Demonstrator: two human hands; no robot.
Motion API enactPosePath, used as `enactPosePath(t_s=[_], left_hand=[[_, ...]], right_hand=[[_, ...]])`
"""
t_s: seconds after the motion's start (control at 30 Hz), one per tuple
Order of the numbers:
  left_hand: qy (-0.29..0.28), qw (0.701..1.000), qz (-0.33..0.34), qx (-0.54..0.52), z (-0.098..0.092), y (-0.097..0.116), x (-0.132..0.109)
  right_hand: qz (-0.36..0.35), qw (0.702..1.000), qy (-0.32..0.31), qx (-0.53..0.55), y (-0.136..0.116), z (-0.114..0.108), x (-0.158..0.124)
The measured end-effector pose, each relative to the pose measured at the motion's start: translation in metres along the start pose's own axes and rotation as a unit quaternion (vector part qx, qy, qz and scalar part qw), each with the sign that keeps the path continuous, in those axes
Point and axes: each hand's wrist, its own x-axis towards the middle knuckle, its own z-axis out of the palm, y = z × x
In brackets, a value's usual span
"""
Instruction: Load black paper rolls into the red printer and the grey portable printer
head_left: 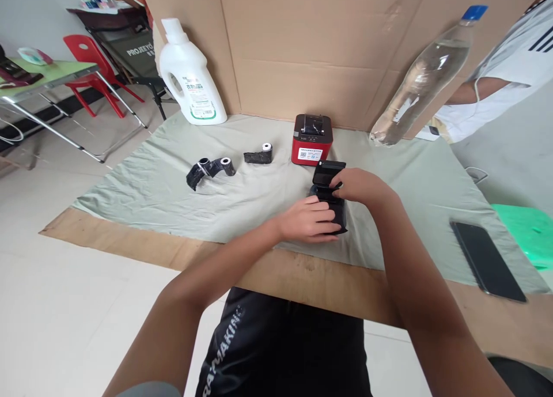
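A small black printer (330, 181) with its lid raised sits on the grey-green cloth (142, 195) in front of me. My left hand (306, 219) wraps its fingers round the near side of the black printer. My right hand (360, 186) grips the far right side, with fingertips at the open lid. A red printer (311, 139) stands just behind it. Two black paper rolls (210, 170) lie partly unwound to the left, and a third roll (259, 154) lies beside them.
A white detergent jug (190, 74) stands at the back left against a cardboard wall (311, 45). A clear water bottle (425, 77) leans at the back right. A dark phone (488, 260) lies at the right. Another person in a white shirt (514, 63) is at the far right.
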Motion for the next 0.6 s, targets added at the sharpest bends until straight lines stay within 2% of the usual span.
enactPosePath(t_s=[0.13,0.23,0.37,0.47,0.53,0.6], left_hand=[[0.013,1.0,-0.002,-0.023,0.0,0.0,0.001],[0.047,0.998,0.014,-0.035,0.0,0.0,0.001],[0.055,0.997,0.017,-0.053,-0.002,-0.001,-0.001],[0.087,0.991,-0.04,-0.088,-0.008,-0.005,-0.005],[0.157,0.975,-0.11,-0.116,-0.012,-0.01,-0.007],[0.235,0.942,-0.193,-0.143,-0.015,-0.016,-0.008]], right_hand=[[-0.004,0.998,0.012,-0.062,-0.01,0.006,-0.006],[0.001,0.998,-0.015,-0.064,-0.02,0.011,-0.011],[0.025,0.997,-0.003,-0.075,-0.032,0.01,-0.014],[0.019,0.998,0.017,-0.049,-0.03,-0.004,-0.024],[-0.003,0.998,0.064,-0.014,-0.026,-0.015,-0.034],[-0.039,0.992,0.116,0.02,-0.026,-0.024,-0.046]])
